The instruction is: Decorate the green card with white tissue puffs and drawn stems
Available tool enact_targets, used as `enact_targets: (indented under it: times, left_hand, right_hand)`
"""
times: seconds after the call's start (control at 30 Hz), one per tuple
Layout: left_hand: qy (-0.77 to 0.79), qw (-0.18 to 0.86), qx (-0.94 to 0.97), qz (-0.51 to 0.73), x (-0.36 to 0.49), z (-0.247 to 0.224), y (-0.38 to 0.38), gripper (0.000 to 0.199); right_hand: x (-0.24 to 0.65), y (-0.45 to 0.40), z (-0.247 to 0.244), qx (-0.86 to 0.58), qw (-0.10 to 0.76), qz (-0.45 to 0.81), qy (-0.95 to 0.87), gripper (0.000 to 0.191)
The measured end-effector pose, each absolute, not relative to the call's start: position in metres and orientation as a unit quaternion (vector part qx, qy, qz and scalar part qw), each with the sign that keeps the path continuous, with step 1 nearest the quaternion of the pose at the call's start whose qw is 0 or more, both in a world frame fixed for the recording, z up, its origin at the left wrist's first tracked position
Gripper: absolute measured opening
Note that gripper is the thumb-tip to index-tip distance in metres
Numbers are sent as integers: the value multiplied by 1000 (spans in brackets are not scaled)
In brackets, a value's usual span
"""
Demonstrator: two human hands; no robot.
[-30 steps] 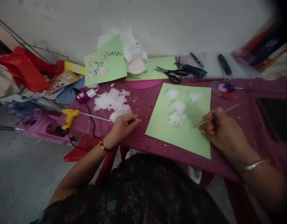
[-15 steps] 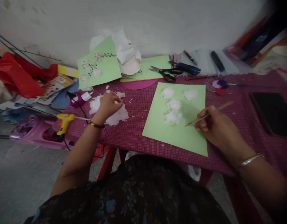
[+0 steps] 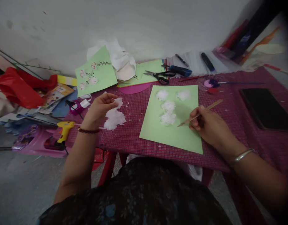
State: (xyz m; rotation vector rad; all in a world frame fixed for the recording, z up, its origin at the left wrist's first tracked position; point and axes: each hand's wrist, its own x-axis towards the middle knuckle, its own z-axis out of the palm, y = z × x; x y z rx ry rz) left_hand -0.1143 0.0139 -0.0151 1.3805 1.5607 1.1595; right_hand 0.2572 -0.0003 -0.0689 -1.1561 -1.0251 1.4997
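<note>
My right hand [image 3: 206, 125] is closed around a thin wooden stick [image 3: 215, 105], held like a pen. The stick's lower tip points at a light green sheet [image 3: 181, 137], below and right of several fluffy white paper clumps [image 3: 168, 118] on it. To the left, my left hand [image 3: 103, 104] is over a pile of white paper pieces [image 3: 115, 119]. Its fingers are curled towards the thumb beside the pile's upper part. Whether a scrap sits between the fingertips is hidden.
Black scissors [image 3: 161, 76], a blue stapler [image 3: 180, 70] and a marker [image 3: 207, 62] lie along the back. A decorated green card [image 3: 97, 73] leans at back left. A yellow glue gun [image 3: 65, 129] is at the left, a dark flat tablet-like object [image 3: 265, 107] at the right.
The view has shifted a little. My left hand has moved left over the paper pile, uncovering its right side. My right hand keeps the stick in nearly the same place over the sheet.
</note>
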Motion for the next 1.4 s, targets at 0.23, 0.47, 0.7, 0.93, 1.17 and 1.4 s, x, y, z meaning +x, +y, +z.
enact_targets:
  times: [0.23, 0.47, 0.7, 0.93, 1.17, 1.4]
  left_hand:
    - [594, 407, 600, 347, -78, -32, 11, 15]
    - [582, 403, 638, 303, -50, -39, 8, 17]
    - [446, 519, 697, 215, 4, -35, 6, 14]
    - [428, 550, 693, 185, 20, -45, 38, 12]
    - [438, 555, 690, 154, 12, -52, 43, 14]
    - [445, 483, 732, 181, 33, -66, 33, 14]
  right_hand:
    - [257, 1, -75, -449, 503, 624, -395, 37]
    - [257, 1, -79, -419, 517, 619, -418, 36]
    - [259, 4, -84, -451, 509, 536, -500, 43]
    - [252, 10, -89, -426, 446, 558, -555, 40]
    - [246, 16, -91, -420, 444, 568, -552, 30]
    - [250, 15, -89, -425, 467, 560, -537, 28]
